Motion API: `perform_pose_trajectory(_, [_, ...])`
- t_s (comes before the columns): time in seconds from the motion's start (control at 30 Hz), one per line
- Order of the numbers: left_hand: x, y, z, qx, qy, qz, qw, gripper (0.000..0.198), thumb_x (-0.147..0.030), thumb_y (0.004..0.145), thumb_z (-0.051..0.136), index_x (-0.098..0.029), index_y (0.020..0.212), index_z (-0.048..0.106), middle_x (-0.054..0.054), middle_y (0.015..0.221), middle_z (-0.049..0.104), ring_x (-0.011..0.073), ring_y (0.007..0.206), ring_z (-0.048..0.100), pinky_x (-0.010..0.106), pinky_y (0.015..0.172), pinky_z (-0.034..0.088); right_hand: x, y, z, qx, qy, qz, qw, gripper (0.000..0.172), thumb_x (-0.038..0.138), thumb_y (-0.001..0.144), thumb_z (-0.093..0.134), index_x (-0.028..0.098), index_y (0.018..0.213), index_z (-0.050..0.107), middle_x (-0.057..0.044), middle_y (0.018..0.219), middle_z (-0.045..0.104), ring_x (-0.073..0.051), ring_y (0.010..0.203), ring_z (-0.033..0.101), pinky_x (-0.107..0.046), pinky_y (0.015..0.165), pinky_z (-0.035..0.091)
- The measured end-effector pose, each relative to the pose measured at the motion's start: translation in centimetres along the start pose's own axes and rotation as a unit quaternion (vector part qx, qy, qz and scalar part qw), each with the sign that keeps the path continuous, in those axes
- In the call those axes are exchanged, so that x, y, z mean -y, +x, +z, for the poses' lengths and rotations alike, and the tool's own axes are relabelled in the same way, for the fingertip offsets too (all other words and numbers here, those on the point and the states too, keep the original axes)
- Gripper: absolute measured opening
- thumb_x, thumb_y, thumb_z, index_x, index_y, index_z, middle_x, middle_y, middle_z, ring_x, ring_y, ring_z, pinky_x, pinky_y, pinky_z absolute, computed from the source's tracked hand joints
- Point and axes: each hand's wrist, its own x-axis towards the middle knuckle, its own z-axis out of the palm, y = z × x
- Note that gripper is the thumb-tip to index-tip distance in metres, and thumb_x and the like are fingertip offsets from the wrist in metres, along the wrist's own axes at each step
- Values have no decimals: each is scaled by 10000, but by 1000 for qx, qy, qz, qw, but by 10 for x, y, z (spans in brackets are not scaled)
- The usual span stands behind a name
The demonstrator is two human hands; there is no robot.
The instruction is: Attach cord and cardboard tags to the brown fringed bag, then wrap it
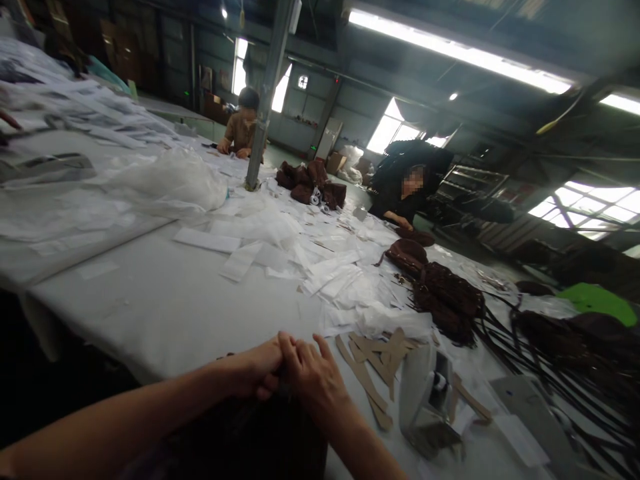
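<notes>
Both hands meet at the table's near edge, over a dark brown item (pixel 250 433) that looks like a bag; its shape is mostly lost in shadow. My left hand (pixel 260 370) is closed, its fingers curled at the item's top edge. Against it lies my right hand (pixel 315 373), fingers bent over the same edge and one finger lifted. What the fingertips pinch is hidden. To the right of my right hand lie several tan strips (pixel 375 363) and a clear plastic box-like holder (pixel 430 400).
White paper and film scraps (pixel 330 273) spread over the white table (pixel 165 300). Dark brown bags (pixel 445 293) with long straps (pixel 535 360) lie at right, more brown pieces (pixel 313 180) farther back. A metal post (pixel 267 100) rises behind. Two people sit across the table.
</notes>
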Motion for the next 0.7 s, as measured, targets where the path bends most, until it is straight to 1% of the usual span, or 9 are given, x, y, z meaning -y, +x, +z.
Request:
perform_pose_trajectory(0.07, [-14, 0, -3, -1, -4, 0, 1000, 285, -409, 846, 380, -204, 1008, 493, -66, 527, 423, 35, 317, 189, 141, 290, 131, -7, 8, -2, 39, 13, 1, 999, 550, 100, 876, 493, 150, 1391, 307, -67, 921, 633, -193, 795, 581, -365, 819, 463])
perform_pose_trajectory(0.13, [-25, 0, -10, -6, 1, 13, 1000, 374, -345, 821, 425, -227, 1176, 416, -69, 518, 461, 53, 310, 255, 140, 295, 227, -11, 13, 0, 52, 18, 31, 998, 604, 83, 855, 507, 149, 1405, 268, -52, 867, 617, -193, 744, 571, -327, 702, 473])
perform_pose_trajectory(0.23, [-33, -2, -24, -5, 44, 44, 998, 602, -289, 797, 471, -269, 1347, 226, -73, 492, 510, 101, 318, 409, 188, 343, 396, -10, 18, 10, 61, 37, 79, 994, 673, 49, 809, 528, 136, 1409, 235, -44, 844, 597, -190, 726, 568, -307, 653, 468])
perform_pose_trajectory(0.3, [-31, -4, -33, 5, 66, 54, 996, 648, -294, 804, 469, -268, 1381, 176, -70, 469, 517, 130, 336, 474, 229, 367, 456, -6, 22, 17, 71, 44, 88, 993, 660, 64, 810, 531, 138, 1400, 245, -50, 853, 595, -193, 728, 573, -305, 637, 465])
perform_pose_trajectory(0.37, [-24, -5, -42, 11, 55, 51, 997, 660, -285, 804, 467, -259, 1394, 173, -65, 464, 520, 135, 351, 491, 247, 382, 479, 0, 27, 22, 88, 40, 88, 991, 611, 82, 833, 513, 168, 1388, 273, -41, 833, 594, -190, 707, 578, -297, 610, 455])
perform_pose_trajectory(0.47, [-13, -3, -53, 22, 16, 40, 999, 685, -250, 777, 506, -241, 1395, 209, -68, 479, 520, 115, 367, 485, 221, 399, 472, 9, 37, 27, 117, 48, 86, 988, 567, 78, 846, 492, 201, 1370, 314, -24, 795, 598, -181, 677, 590, -278, 583, 435])
perform_pose_trajectory(0.57, [-14, -3, -67, 34, 14, 23, 999, 607, -302, 767, 568, -222, 1332, 361, -56, 523, 537, 112, 391, 510, 206, 406, 450, 11, 43, 29, 145, 62, 97, 983, 570, 56, 833, 474, 221, 1363, 346, -31, 810, 615, -185, 706, 617, -265, 586, 425])
perform_pose_trajectory(0.6, [-17, -5, -74, 7, 29, 36, 999, 549, -334, 766, 585, -210, 1280, 437, -48, 542, 547, 115, 400, 523, 207, 409, 446, 9, 42, 29, 156, 62, 105, 980, 588, 38, 822, 459, 233, 1367, 350, -36, 829, 623, -188, 726, 627, -261, 591, 423])
perform_pose_trajectory(0.7, [-19, -27, -104, -146, 81, 132, 977, 356, -427, 773, 604, -160, 1009, 622, -22, 581, 577, 90, 390, 510, 187, 405, 415, -10, 26, 37, 199, 74, 156, 965, 671, -17, 782, 392, 227, 1403, 324, -59, 912, 645, -194, 779, 645, -262, 622, 439])
